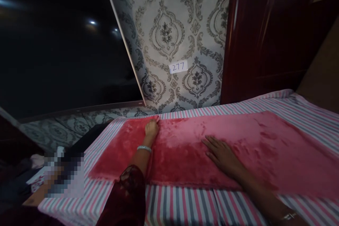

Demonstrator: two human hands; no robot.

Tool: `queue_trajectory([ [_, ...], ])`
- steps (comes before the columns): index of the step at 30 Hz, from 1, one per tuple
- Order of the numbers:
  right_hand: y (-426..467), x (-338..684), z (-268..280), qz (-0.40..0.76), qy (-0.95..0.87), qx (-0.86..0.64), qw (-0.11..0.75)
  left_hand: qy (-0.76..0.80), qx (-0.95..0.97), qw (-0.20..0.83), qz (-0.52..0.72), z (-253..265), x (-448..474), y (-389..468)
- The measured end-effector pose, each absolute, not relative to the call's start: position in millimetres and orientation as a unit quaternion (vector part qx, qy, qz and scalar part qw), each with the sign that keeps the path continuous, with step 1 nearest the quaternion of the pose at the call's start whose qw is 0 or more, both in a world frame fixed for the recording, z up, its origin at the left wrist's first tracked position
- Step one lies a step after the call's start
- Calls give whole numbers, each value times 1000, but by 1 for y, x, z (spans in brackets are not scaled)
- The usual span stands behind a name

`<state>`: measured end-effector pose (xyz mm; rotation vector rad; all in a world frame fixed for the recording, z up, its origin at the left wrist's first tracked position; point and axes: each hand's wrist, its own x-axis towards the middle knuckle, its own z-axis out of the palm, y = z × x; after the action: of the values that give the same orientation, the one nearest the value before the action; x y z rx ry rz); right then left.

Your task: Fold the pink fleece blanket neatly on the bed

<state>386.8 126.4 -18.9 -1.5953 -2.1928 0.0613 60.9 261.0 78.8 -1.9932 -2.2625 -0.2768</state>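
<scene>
Pink plush cloth (212,148) lies centre frame on striped sheet (185,204). Left hand (151,129) apparently pinches its far edge, fingers curled; right hand (221,155) rests flat, fingers spread.

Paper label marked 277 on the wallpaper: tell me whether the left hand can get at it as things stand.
Probably not without leaning: the label sits up the wall beyond the bed, while the left hand grips the pink fleece's far edge. Nothing blocks the way.
</scene>
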Motion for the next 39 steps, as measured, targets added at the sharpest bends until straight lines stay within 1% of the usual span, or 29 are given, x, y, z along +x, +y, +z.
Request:
queue_trajectory([
  [4, 127, 387, -20, 20, -791, -571, 219, -721, -686, 54, -80, 77, 65, 260],
  [7, 128, 387, -22, 17, -791, -568, 226, -711, -698, 46, -77, 85, 59, 264],
  [10, 127, 387, -21, 21, -793, -565, 228, -707, -699, 63, -88, 92, 50, 266],
  [12, 127, 386, -18, 26, -792, -567, 224, -699, -707, 70, -84, 88, 48, 266],
  [18, 121, 381, 1, 43, -789, -579, 202, -681, -730, 46, -24, 59, 57, 261],
  [23, 118, 379, 15, 57, -785, -582, 206, -668, -741, 56, -22, 65, 62, 261],
  [28, 117, 378, 23, 68, -782, -582, 211, -651, -750, 104, -46, 78, 84, 252],
  [31, 118, 383, 31, 69, -786, -583, 196, -598, -794, 101, -35, 75, 112, 236],
  [35, 116, 421, 42, 50, -754, -628, 186, -568, -820, 73, -13, 61, 137, 216],
  [39, 100, 503, 41, 9, -658, -737, 154, -577, -814, 75, -14, 53, 140, 211],
])
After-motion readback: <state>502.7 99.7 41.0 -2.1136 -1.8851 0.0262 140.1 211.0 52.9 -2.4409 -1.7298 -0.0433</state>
